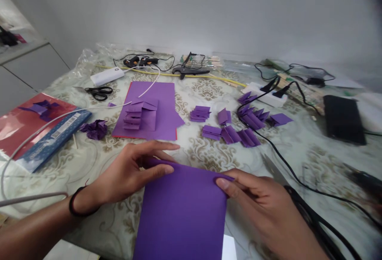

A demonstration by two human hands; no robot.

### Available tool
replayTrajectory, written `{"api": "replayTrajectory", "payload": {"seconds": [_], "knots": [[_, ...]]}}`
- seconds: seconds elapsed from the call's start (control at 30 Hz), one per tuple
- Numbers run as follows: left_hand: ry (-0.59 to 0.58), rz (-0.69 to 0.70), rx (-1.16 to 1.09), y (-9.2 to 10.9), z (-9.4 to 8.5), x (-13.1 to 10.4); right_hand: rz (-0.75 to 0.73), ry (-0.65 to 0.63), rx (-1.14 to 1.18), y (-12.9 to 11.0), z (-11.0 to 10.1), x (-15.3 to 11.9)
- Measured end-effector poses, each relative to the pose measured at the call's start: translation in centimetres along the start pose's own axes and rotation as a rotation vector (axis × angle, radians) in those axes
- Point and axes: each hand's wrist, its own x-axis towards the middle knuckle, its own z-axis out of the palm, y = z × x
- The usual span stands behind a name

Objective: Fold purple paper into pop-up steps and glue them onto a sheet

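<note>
A purple sheet of paper (pixel 182 212) lies in front of me at the bottom centre, its far edge between my hands. My left hand (pixel 137 168) pinches the sheet's far left corner, thumb on top and fingers behind. At the far right corner, my right hand (pixel 253 196) holds the sheet between thumb and fingers. Beyond them, a stack of purple sheets (pixel 165 92) carries small folded pieces (pixel 133 116). More folded purple pieces (pixel 230 134) lie in groups right of the stack. Large scissors (pixel 295 196) rest beside my right hand, partly hidden by it.
Small black scissors (pixel 100 92), a white power bank (pixel 107 76) and crumpled purple paper (pixel 94 129) lie at left. Glue guns (pixel 140 61) and a black clamp (pixel 191 71) are at the back. A power strip (pixel 265 94), black cables and a black phone-like object (pixel 343 118) are at right.
</note>
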Motion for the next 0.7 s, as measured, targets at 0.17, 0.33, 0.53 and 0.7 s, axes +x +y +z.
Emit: {"api": "replayTrajectory", "payload": {"seconds": [0.17, 0.33, 0.53, 0.7], "knots": [[-0.060, 0.186, 0.198, -0.2, -0.2, 0.1, 0.022, -0.050, 0.052, -0.3, 0.6, 0.2], [-0.029, 0.237, 0.281, -0.5, -0.1, 0.2, 0.009, -0.018, 0.053, -0.2, 1.0, 0.4], [-0.140, 0.227, 0.265, -0.7, 0.0, 0.4, -0.043, -0.025, 0.061, -0.6, 1.2, 0.7], [-0.130, 0.234, 0.254, -0.4, -0.1, 0.5, -0.064, -0.018, 0.114, -0.7, 1.3, 0.6]]}}
